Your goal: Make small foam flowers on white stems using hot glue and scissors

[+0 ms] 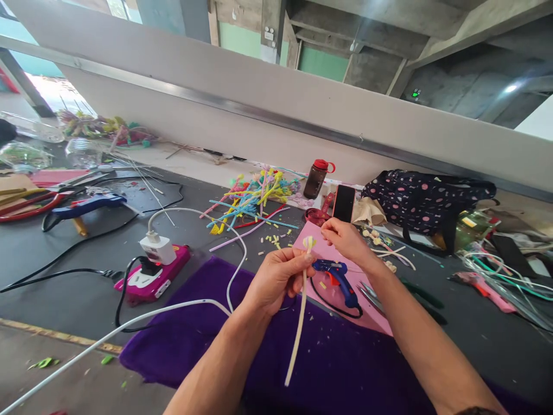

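Observation:
My left hand (276,279) is closed around a pale cream pipe cleaner stem (298,323), which hangs down over the purple cloth (207,340). The stem's top ends in a small looped tuft (309,243). My right hand (345,239) is pinched shut just right of that tuft, and what its fingertips hold is too small to name. A blue glue gun (339,276) lies on a pink sheet (371,311) just below my right hand.
A heap of coloured pipe cleaners (254,199) lies behind. A pink power strip (151,276) with a white charger and cables sits at the left, another blue glue gun (88,204) beyond. A dark bottle (315,178), a phone (344,203) and a spotted bag (427,199) stand at the back right.

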Tool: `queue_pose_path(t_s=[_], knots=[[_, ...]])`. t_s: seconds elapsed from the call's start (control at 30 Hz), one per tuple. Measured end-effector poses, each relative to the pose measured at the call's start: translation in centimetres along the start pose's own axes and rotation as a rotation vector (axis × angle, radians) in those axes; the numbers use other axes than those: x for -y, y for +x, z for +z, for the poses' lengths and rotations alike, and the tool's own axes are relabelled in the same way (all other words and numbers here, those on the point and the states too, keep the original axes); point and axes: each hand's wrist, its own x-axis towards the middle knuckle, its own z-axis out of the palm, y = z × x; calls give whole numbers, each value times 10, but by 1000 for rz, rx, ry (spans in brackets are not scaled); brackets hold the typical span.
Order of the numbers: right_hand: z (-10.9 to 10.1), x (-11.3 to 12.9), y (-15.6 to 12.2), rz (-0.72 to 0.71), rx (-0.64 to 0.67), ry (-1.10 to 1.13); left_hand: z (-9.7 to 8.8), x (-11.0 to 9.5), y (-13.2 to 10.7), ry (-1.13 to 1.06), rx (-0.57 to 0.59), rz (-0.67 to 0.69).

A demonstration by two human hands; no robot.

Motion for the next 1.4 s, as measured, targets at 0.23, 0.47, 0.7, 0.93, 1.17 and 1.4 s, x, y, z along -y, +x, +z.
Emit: queue_pose_path(t_s=[0.23, 0.47, 0.7, 0.93, 1.17, 1.4], knots=[[-10, 33, -52, -48, -10, 569, -3, 3, 3, 3, -42, 33], [-5, 39, -56, -28, -21, 701, -2, 8, 5, 34, -69, 33], [-4, 45, -57, -88, 63, 603, 0, 9, 7, 30, -45, 27], [-5, 48, -61, -70, 80, 540, 3, 8, 5, 29, -55, 1], [-4, 43, -56, -18, 89, 599, 5, 8, 5, 53, -54, 22], [2, 33, -53, 87, 312, 976, 5, 6, 3, 31, -20, 9]])
